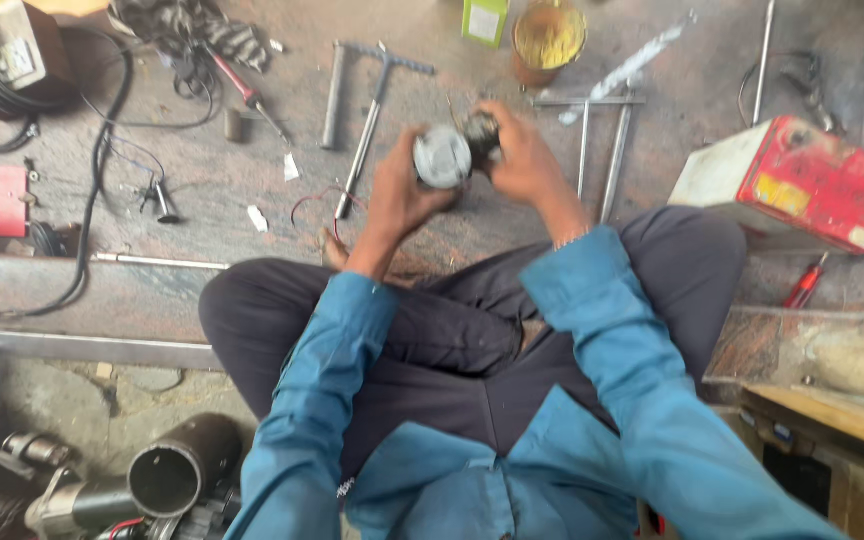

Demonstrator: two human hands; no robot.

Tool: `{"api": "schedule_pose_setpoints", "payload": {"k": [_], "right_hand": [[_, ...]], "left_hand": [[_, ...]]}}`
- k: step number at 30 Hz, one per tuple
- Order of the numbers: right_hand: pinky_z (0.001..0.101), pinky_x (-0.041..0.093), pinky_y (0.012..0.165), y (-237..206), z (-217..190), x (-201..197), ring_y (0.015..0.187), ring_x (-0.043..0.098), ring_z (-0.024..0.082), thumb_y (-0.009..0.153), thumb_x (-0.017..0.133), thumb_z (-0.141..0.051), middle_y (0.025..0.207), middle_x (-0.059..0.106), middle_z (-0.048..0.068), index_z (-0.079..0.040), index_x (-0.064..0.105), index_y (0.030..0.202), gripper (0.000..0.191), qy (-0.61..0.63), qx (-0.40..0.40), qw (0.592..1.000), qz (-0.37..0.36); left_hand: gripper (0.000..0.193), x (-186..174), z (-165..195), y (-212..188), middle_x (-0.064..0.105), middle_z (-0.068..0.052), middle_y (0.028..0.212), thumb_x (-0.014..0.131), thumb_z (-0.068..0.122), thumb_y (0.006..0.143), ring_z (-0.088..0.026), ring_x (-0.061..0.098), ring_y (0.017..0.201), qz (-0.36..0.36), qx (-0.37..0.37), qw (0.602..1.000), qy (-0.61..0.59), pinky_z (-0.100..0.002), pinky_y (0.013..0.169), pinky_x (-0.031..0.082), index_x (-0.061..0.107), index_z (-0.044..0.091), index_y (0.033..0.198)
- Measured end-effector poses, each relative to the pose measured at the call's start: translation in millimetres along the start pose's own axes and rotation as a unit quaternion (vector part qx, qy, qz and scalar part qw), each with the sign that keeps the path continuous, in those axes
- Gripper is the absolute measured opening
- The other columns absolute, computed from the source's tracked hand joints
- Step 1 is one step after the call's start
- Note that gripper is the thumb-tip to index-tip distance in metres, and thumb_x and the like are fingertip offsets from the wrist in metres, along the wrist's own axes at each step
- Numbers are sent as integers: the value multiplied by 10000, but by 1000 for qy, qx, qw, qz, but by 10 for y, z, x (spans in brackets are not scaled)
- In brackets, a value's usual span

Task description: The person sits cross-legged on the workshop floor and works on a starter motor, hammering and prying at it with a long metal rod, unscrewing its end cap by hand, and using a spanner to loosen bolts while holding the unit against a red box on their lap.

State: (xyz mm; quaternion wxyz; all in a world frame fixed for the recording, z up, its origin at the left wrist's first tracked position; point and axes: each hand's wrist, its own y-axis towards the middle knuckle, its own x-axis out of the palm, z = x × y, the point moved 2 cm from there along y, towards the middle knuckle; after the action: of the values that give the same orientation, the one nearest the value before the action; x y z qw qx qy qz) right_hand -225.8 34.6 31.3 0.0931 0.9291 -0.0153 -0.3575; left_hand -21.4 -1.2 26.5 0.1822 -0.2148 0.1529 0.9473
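Up at twelve o'clock above the crossed legs, left hand point(397, 195) grips a round grey metal motor housing point(442, 156); right hand point(524, 155) clamps its dark end piece point(481, 132). Looks like mid-fitting; next needs a steady twist, judging by alignment.

Blue long-sleeved shirt point(592, 420) with rumpled sleeves, dark trousers point(452, 340) — a thin bracelet point(570, 239) at the right wrist.
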Motion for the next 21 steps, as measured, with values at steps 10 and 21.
{"api": "schedule_pose_setpoints", "payload": {"k": [10, 21], "right_hand": [[451, 532, 953, -115, 1066, -377, 1195, 655, 377, 833, 736, -9, 1366, 638, 225, -62, 473, 1479, 699, -65, 152, 985, -45], [525, 552, 928, -171, 1119, -118, 1109, 664, 462, 890, 746, -349, 1210, 693, 280, 30, 737, 1137, 452, -246, 466, 831, -179]], "left_hand": [[791, 100, -34, -75, 731, -203, 1183, 942, 256, 731, -337, 723, 1163, 3, 20, 1000, 2, -408, 974, 563, 511, 27, 1353], [821, 83, -143, -58, 743, -169, 1152, 921, 319, 702, -282, 742, 1122, 35, -51, 994, -87, -386, 967, 563, 464, 35, 1322]]}}
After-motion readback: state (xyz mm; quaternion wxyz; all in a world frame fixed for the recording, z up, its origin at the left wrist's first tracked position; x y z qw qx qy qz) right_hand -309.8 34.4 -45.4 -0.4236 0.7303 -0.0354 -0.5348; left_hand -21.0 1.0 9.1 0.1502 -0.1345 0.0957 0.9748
